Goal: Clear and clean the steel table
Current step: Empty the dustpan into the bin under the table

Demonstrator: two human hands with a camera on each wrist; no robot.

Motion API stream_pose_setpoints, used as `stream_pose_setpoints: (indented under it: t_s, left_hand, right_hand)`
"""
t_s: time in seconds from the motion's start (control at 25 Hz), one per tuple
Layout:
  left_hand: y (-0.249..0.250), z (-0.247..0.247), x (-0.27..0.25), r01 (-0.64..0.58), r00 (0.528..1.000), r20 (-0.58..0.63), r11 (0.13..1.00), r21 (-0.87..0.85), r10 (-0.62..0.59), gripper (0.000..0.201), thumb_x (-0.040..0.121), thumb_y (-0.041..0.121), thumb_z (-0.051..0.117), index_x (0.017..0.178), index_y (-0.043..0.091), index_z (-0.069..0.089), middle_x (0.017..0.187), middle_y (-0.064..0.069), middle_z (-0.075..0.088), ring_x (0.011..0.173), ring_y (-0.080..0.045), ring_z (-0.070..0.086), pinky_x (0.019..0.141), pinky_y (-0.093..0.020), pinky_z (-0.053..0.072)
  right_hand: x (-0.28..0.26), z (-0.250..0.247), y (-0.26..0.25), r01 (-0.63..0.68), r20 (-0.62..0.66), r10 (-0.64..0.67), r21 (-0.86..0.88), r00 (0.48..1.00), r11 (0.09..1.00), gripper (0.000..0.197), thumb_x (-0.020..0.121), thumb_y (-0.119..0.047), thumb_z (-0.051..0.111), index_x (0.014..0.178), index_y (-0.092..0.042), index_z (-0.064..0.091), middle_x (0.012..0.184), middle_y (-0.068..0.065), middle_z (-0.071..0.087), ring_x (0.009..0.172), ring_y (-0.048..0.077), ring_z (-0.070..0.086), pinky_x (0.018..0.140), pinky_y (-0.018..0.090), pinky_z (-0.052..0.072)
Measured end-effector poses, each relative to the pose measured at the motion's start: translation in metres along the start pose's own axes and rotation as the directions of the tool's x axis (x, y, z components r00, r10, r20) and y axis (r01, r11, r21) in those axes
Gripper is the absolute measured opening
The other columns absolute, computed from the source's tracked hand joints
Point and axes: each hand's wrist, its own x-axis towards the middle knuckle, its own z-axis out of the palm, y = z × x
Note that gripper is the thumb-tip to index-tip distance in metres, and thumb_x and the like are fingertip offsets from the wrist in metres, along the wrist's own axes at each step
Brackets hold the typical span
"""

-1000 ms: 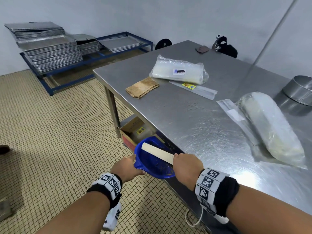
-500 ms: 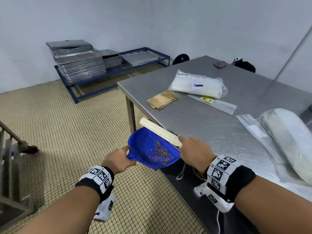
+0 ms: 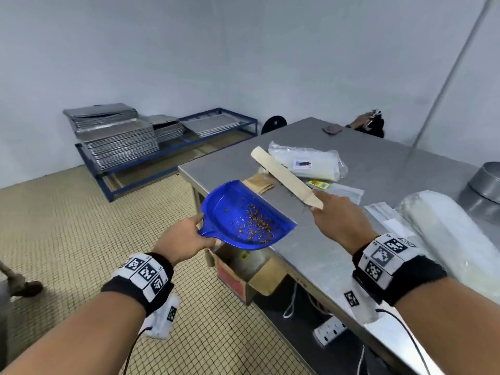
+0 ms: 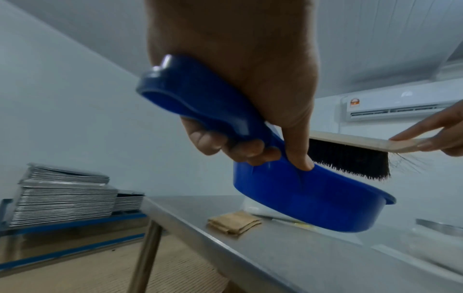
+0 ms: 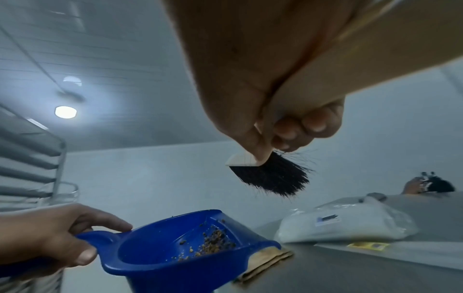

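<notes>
While I hold them clear of the steel, both tools hang in the air above the near corner.
Dustpan: blue dustpan (image 3: 244, 216) in my left hand (image 3: 181, 240), fingers curled round its handle and thumb pressed on top; it hovers over the tabletop (image 3: 319, 247) edge, not touching.
Crumbs: brown crumbs (image 3: 255, 223) lie scattered inside the pan, toward its open lip.
Brush: wooden-backed brush (image 3: 284, 177) gripped by my right hand (image 3: 339, 226) at its near end, fingers wrapped round the handle; black bristles point down, above the pan and apart from it.
Folded cloth: tan folded cloth (image 3: 257, 184) lies flat on the tabletop, partly hidden behind the pan.
Bags: clear bag of white material (image 3: 311, 163) lies beyond the brush; a second, larger wrapped white roll (image 3: 446, 236) lies at my right, with flat plastic sleeves between them.
Metal ring: round steel ring (image 3: 484, 182) stands at the far right edge.
Below: open cardboard box (image 3: 243, 274) and a power strip (image 3: 330, 331) sit under the tabletop.
Beyond: stacked metal trays (image 3: 119, 142) rest on a blue low rack (image 3: 173, 147) by the wall, over the tiled floor.
</notes>
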Motion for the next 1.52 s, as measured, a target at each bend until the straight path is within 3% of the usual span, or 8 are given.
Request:
stream_pose_setpoints:
  t_s: [0.4, 0.48, 0.6, 0.72, 0.84, 1.08, 1.24, 1.52]
  left_hand:
    - [0.160, 0.057, 0.082, -0.185, 0.980, 0.041, 0.966, -0.182, 0.195, 0.070, 0.065, 0.058, 0.079, 0.128, 0.037, 0.056, 0.108, 0.016, 0.065, 0.095, -0.009, 0.062, 0.079, -0.027, 0.047]
    - [0.200, 0.081, 0.096, -0.217, 0.971, 0.054, 0.955, -0.203, 0.232, 0.083, 0.054, 0.070, 0.073, 0.129, 0.039, 0.055, 0.107, 0.015, 0.070, 0.090, -0.013, 0.068, 0.077, -0.033, 0.054]
    - [0.263, 0.116, 0.108, -0.246, 0.949, 0.122, 0.925, -0.288, 0.291, 0.084, 0.059, 0.060, 0.081, 0.135, 0.035, 0.053, 0.114, -0.003, 0.071, 0.100, -0.027, 0.067, 0.078, -0.038, 0.055]
    - [0.315, 0.146, 0.113, -0.297, 0.916, 0.158, 0.890, -0.345, 0.367, 0.078, 0.067, 0.046, 0.084, 0.136, 0.028, 0.053, 0.116, -0.003, 0.069, 0.098, -0.029, 0.067, 0.074, -0.032, 0.049]
    - [0.363, 0.180, 0.118, -0.339, 0.875, 0.207, 0.858, -0.386, 0.439, 0.087, 0.061, 0.055, 0.083, 0.138, 0.031, 0.050, 0.113, 0.000, 0.071, 0.095, -0.027, 0.068, 0.079, -0.038, 0.054]
    - [0.442, 0.240, 0.118, -0.431, 0.722, 0.334, 0.772, -0.466, 0.605, 0.071, 0.067, 0.045, 0.084, 0.130, 0.034, 0.054, 0.088, 0.006, 0.073, 0.079, -0.020, 0.068, 0.079, -0.044, 0.057]
    - [0.489, 0.280, 0.107, -0.492, 0.577, 0.424, 0.712, -0.501, 0.698, 0.074, 0.066, 0.047, 0.083, 0.132, 0.033, 0.053, 0.076, 0.004, 0.072, 0.064, -0.019, 0.060, 0.075, -0.044, 0.057]
    - [0.554, 0.325, 0.034, -0.582, 0.305, 0.509, 0.580, -0.570, 0.805, 0.079, 0.069, 0.045, 0.083, 0.139, 0.031, 0.048, 0.077, 0.000, 0.073, 0.068, -0.022, 0.064, 0.074, -0.043, 0.057]
  right_hand:
    - [0.007, -0.051, 0.152, -0.318, -0.156, 0.346, 0.179, 0.925, 0.931, 0.046, 0.095, -0.031, 0.047, 0.141, -0.032, 0.042, 0.119, 0.014, 0.064, 0.108, 0.036, 0.058, 0.089, 0.038, 0.048]
    - [0.001, -0.062, 0.188, -0.370, -0.182, 0.406, 0.200, 0.896, 0.907, 0.049, 0.094, -0.029, 0.047, 0.142, -0.032, 0.041, 0.118, 0.011, 0.064, 0.106, 0.034, 0.058, 0.083, 0.035, 0.046]
    - [-0.011, -0.078, 0.241, -0.442, -0.213, 0.479, 0.199, 0.852, 0.875, 0.050, 0.093, -0.026, 0.048, 0.142, -0.031, 0.042, 0.117, 0.011, 0.065, 0.108, 0.035, 0.057, 0.082, 0.035, 0.045]
    - [-0.028, -0.099, 0.282, -0.516, -0.263, 0.562, 0.228, 0.784, 0.826, 0.051, 0.092, -0.024, 0.051, 0.142, -0.029, 0.043, 0.121, 0.014, 0.064, 0.111, 0.036, 0.057, 0.087, 0.037, 0.046]
    - [-0.052, -0.117, 0.313, -0.576, -0.318, 0.634, 0.265, 0.705, 0.774, 0.049, 0.094, -0.024, 0.051, 0.142, -0.027, 0.043, 0.115, 0.017, 0.066, 0.104, 0.039, 0.058, 0.083, 0.037, 0.046]
    - [-0.108, -0.125, 0.355, -0.727, -0.380, 0.783, 0.316, 0.492, 0.610, 0.049, 0.095, -0.027, 0.051, 0.143, -0.026, 0.043, 0.121, 0.013, 0.065, 0.108, 0.037, 0.057, 0.083, 0.036, 0.047]
    - [-0.154, -0.125, 0.369, -0.818, -0.392, 0.874, 0.374, 0.287, 0.436, 0.050, 0.093, -0.025, 0.050, 0.143, -0.027, 0.043, 0.120, 0.012, 0.066, 0.110, 0.036, 0.056, 0.085, 0.035, 0.047]
    - [-0.256, -0.121, 0.366, -0.884, -0.405, 0.914, 0.432, -0.011, 0.181, 0.049, 0.091, -0.023, 0.050, 0.139, -0.030, 0.046, 0.121, 0.012, 0.065, 0.112, 0.037, 0.055, 0.088, 0.036, 0.046]
